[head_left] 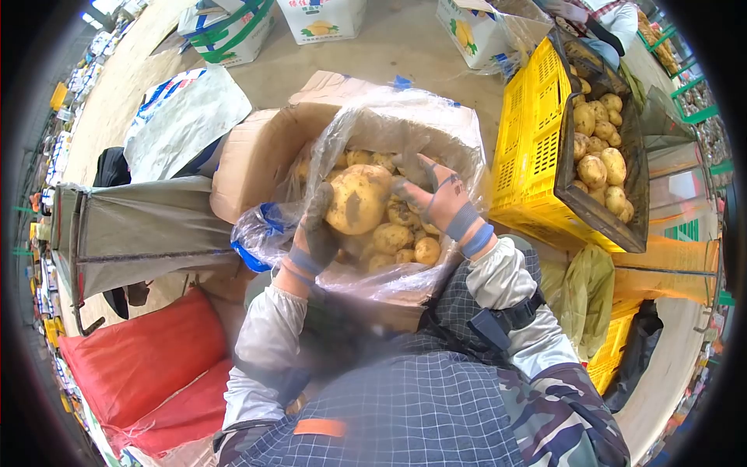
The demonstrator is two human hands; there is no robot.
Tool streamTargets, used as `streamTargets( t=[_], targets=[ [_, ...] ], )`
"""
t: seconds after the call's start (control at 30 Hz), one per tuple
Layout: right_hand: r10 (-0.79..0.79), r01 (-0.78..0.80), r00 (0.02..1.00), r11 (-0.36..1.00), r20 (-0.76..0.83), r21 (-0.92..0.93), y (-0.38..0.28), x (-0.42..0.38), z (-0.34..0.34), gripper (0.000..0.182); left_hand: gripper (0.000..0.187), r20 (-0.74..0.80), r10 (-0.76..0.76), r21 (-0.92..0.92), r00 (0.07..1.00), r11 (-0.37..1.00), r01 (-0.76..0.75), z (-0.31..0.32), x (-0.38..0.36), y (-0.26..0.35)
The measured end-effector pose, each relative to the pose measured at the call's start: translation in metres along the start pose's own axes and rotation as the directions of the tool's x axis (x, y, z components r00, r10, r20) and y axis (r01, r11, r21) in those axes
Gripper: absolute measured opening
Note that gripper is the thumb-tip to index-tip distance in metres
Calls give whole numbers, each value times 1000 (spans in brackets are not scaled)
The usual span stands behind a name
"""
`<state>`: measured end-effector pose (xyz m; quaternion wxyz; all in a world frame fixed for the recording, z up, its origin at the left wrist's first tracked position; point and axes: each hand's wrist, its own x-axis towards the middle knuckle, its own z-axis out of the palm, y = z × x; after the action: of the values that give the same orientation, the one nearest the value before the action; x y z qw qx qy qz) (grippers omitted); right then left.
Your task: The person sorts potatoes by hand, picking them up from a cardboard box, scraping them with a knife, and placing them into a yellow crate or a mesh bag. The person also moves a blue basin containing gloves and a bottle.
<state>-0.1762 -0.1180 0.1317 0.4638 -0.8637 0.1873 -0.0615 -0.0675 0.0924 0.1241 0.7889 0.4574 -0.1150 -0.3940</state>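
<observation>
A large potato (358, 204) with dark soil patches is raised over a cardboard box (247, 167) lined with clear plastic (447, 128). My left hand (317, 227), in a grey glove, grips it from the left side. At its right edge is my right hand (443, 201), gloved with bare skin showing at the back; thumb and fingers are apart, fingertips right by the potato. Below both hands, smaller potatoes (391, 239) fill the box. Blue bands circle both wrists.
On the right stands a tilted yellow crate (533, 117) with a dark liner, holding several potatoes (597, 167). White printed cartons (323, 19) line the far side. Red sacks (152, 362) lie at the lower left, below a grey sheet-covered frame (156, 226). Another person (615, 23) is at the upper right.
</observation>
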Motion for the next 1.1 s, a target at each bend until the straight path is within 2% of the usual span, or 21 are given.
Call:
streamTargets(
  t=[0.03, 0.07, 0.13, 0.17, 0.23, 0.33, 0.37, 0.43, 0.47, 0.5, 0.53, 0.6, 0.63, 0.7, 0.73, 0.8, 0.87, 0.93, 1.0, 1.03, 1.1],
  targets=[
    [-56, 32, 994, 971, -96, -237, -8, -3, -5, 48, 53, -79, -136, -168, 988, 978, 121, 2, 2, 2],
    [51, -32, 998, 933, 43, -358, -18, -3, -9, 51, 53, -90, -94, -6, 991, 996, 94, -3, 3, 2],
    [308, -94, 914, 796, 266, -598, -37, -1, -9, 56, 53, -90, -9, 313, 996, 949, 36, -17, 4, 2],
    [323, -112, 914, 780, 244, -616, -30, -2, 1, 53, 53, -99, 33, 308, 995, 951, -1, -16, 5, -3],
    [308, -46, 894, 785, 325, -618, -36, -7, 4, 53, 53, -123, 117, 301, 985, 951, -75, -13, 4, -9],
    [265, 90, 865, 754, 426, -651, -42, -11, 12, 52, 54, -137, 142, 401, 980, 913, -76, -12, 1, -7],
    [250, 138, 856, 733, 453, -666, -41, -11, 14, 51, 55, -142, 71, 306, 987, 952, -25, -11, 1, -5],
    [199, 1, 944, 794, 262, -609, -33, -11, 9, 49, 56, -131, -71, 105, 989, 991, 85, -7, 1, -2],
    [179, -60, 971, 822, 158, -566, -31, -9, 5, 49, 56, -134, -59, 90, 989, 993, 71, -9, 2, -4],
    [260, -79, 939, 799, 225, -596, -31, -1, -2, 50, 56, -138, -47, 74, 989, 996, 57, -14, 3, -10],
    [249, -20, 928, 776, 276, -630, -30, -1, 1, 51, 57, -141, -35, 57, 989, 997, 44, -14, 4, -10],
    [237, 95, 897, 720, 372, -688, -29, -2, 6, 53, 56, -171, 14, 204, 985, 979, 22, -11, 5, -9],
    [250, 80, 894, 727, 372, -681, -31, -4, 6, 52, 56, -187, 43, 274, 982, 962, 10, -8, 5, -8],
    [272, 53, 885, 747, 377, -663, -36, -7, 7, 52, 56, -203, 0, 245, 979, 968, 51, -8, 3, -7],
    [280, 4, 902, 755, 329, -656, -34, -4, 5, 51, 55, -212, -21, 233, 977, 970, 71, -10, 2, -5],
    [306, -101, 925, 769, 224, -632, -27, 2, -4, 51, 56, -143, -131, -62, 981, 990, 124, -20, 5, -11],
    [254, -1, 918, 767, 303, -641, -28, 2, -1, 51, 57, -80, -132, -170, 988, 978, 117, -21, 8, -11],
    [202, 103, 903, 757, 381, -645, -29, 3, 0, 51, 59, -46, -36, -95, 998, 995, 31, -18, 6, -7],
    [199, 112, 904, 745, 379, -658, -32, -2, 2, 50, 61, 52, 187, 105, 981, 976, -191, -17, 3, -8],
    [200, 115, 903, 741, 381, -662, -32, -3, 4, 50, 60, 37, 203, 118, 979, 972, -206, -20, 5, -12],
    [215, -67, 957, 818, 196, -571, -29, 1, -2, 51, 60, -35, 84, -57, 996, 995, -86, -28, 8, -16]
  ],
)
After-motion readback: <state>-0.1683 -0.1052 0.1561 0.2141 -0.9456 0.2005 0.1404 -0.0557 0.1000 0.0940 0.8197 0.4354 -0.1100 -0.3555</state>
